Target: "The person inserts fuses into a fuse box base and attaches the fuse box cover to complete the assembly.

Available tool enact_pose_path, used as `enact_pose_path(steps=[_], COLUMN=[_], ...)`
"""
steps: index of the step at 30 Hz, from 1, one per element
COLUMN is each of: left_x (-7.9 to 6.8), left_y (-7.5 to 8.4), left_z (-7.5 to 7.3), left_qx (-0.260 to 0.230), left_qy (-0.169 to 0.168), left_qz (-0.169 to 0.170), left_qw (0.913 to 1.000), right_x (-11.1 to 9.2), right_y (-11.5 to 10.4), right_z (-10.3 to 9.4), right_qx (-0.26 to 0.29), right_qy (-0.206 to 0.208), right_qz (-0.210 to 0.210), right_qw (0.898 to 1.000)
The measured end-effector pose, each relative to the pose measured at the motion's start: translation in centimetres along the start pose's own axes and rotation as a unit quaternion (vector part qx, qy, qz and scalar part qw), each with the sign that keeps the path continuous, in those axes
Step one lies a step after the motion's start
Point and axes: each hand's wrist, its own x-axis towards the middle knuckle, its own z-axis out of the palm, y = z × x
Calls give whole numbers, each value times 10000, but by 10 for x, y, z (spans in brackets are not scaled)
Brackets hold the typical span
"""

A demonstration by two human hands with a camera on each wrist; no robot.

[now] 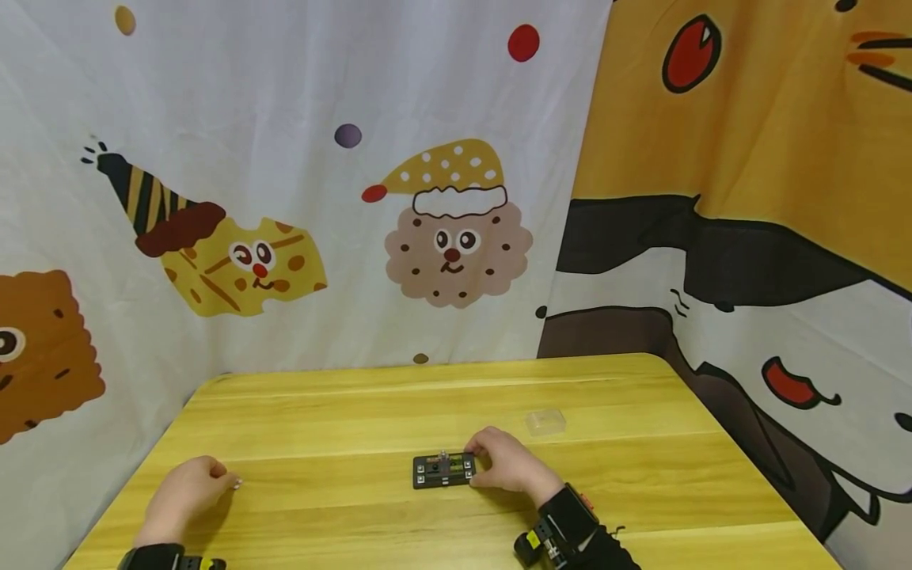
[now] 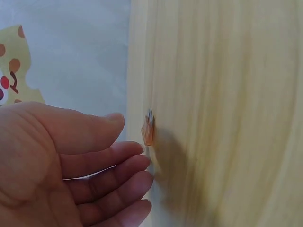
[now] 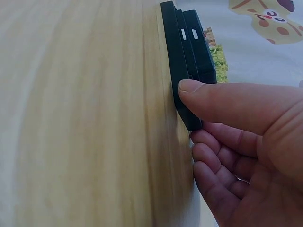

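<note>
A black fuse box with square metal terminals lies on the table near the middle. Yellow-green and orange translucent pieces show on its top side. My right hand pinches the box's right end, and in the right wrist view the thumb presses along its black side. Off to the left, my left hand is low over the table, thumb and index finger apart. Just beyond those fingertips, in the left wrist view, is a small orange translucent blade fuse with metal prongs.
A clear plastic cover lies behind the right hand, toward the back of the wooden table. A printed curtain hangs right behind the table's far edge and along its right side.
</note>
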Motion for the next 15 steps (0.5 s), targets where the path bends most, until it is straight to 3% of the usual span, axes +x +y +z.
enact_pose_path(steps=[15], left_x=[4], left_y=[7], left_z=[5], left_qx=[294], left_qy=[345], left_qz=[-91], left_qw=[9989], right_x=[0], right_y=[0], right_z=[0], right_qx=[-1], right_qy=[24], right_qz=[-9], right_qw=[10000])
